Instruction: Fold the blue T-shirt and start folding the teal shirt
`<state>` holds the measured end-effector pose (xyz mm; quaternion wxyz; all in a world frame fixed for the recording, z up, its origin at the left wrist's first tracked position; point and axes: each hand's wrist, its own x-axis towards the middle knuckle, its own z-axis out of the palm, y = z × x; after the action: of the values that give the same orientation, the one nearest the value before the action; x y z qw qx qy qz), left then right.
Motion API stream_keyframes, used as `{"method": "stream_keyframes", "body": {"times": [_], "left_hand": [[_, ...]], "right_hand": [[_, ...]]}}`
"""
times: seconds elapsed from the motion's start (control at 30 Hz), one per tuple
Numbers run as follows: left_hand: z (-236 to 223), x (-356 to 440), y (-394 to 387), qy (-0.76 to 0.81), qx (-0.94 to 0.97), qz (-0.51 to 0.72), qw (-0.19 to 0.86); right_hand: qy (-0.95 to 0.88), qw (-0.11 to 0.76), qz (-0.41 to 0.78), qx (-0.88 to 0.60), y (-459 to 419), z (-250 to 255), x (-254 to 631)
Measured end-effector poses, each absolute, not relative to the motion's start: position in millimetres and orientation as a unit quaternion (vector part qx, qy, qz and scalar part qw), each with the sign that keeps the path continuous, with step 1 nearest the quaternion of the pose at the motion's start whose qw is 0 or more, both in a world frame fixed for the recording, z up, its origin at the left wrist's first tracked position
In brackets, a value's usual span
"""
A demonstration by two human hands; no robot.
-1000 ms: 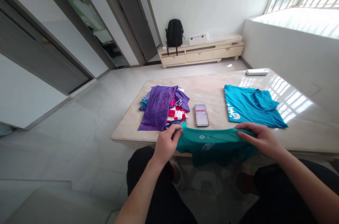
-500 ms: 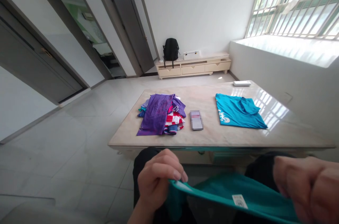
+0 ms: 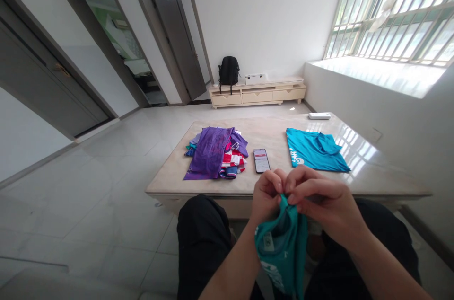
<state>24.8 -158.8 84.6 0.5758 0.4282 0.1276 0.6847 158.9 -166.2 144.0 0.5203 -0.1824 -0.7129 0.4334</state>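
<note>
A teal garment (image 3: 283, 248) with a white tag inside and white print hangs between my knees, bunched at its top edge. My left hand (image 3: 267, 196) pinches that edge with fingers closed. Right beside it, almost touching, my right hand (image 3: 319, 196) pinches the same edge. Beyond my hands on the table lies a folded blue shirt (image 3: 315, 148) with white print. A phone (image 3: 261, 161) with its screen lit lies just past my left hand. To the left is a pile of clothes topped by a purple garment (image 3: 209, 153), with red-and-white checked cloth (image 3: 233, 158) showing beneath.
The pale marble table (image 3: 170, 181) stands in front of my knees. A white oblong object (image 3: 319, 116) sits at its far right corner. Against the wall is a low cabinet (image 3: 257, 96) bearing a black backpack (image 3: 229, 73) and a white box (image 3: 254, 79).
My hands have come together from far apart and risen toward the table edge. The teal garment's edge, stretched wide before, is now gathered and hangs down.
</note>
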Motion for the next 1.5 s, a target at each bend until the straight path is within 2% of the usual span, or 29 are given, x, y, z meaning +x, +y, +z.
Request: {"method": "stream_keyframes", "body": {"times": [0.13, 0.33, 0.5, 0.63, 0.83, 1.0, 1.1, 1.23, 1.33, 1.5], "left_hand": [[88, 26, -160, 0.159, 0.415, 0.677, 0.586], [82, 18, -147, 0.238, 0.452, 0.606, 0.610], [89, -8, -168, 0.351, 0.569, 0.605, 0.432], [76, -25, -194, 0.337, 0.583, 0.662, 0.330], [55, -30, -202, 0.360, 0.731, 0.557, 0.158], [75, -31, -204, 0.393, 0.716, 0.548, 0.178], [87, -29, -213, 0.392, 0.777, 0.455, 0.191], [94, -21, -223, 0.410, 0.812, 0.379, 0.167], [94, -14, -229, 0.420, 0.805, 0.397, 0.138], [89, -7, -243, 0.402, 0.757, 0.507, 0.090]], "right_hand": [[-0.717, 0.519, 0.426, -0.188, -163, 139, 161], [-0.772, 0.461, 0.387, -0.203, -160, 135, 165], [-0.720, 0.509, 0.368, -0.295, -155, 125, 167], [-0.682, 0.547, 0.325, -0.361, -152, 114, 166], [-0.712, 0.554, 0.224, -0.369, -153, 106, 160], [-0.767, 0.544, 0.230, -0.251, -153, 101, 168], [-0.763, 0.560, 0.270, -0.175, -155, 98, 175], [-0.738, 0.577, 0.312, -0.158, -158, 93, 181], [-0.727, 0.576, 0.329, -0.181, -159, 89, 184], [-0.720, 0.575, 0.321, -0.218, -159, 87, 188]]}}
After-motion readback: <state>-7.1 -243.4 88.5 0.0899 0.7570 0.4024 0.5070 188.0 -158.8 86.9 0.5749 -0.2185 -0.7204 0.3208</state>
